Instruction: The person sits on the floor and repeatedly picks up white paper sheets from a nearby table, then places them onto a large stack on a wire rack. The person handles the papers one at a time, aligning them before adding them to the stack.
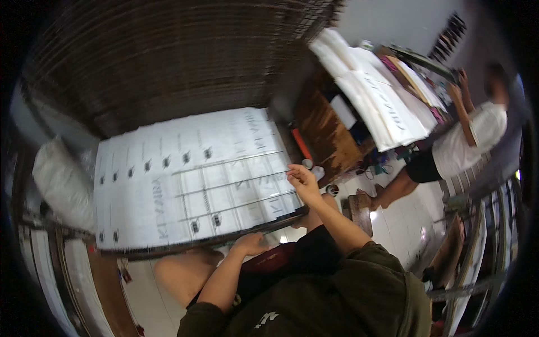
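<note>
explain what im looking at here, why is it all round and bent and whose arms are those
This is one picture from a wide fisheye camera worn on a person's head, looking down at their own two bare hands. That lens bends straight edges near the rim, hence the round look. There is no machine here.

The arms coming in from the lower edge are the wearer's. The right hand rests at the right edge of a stack of large white printed sheets lying on a dark board; its grip seems to pinch a sheet edge, though that is hard to tell. The left hand holds the near edge of the board.

A white sack lies to the left. Further right, more white sheets are piled on another table, and a second person in a white shirt stands there.
</note>
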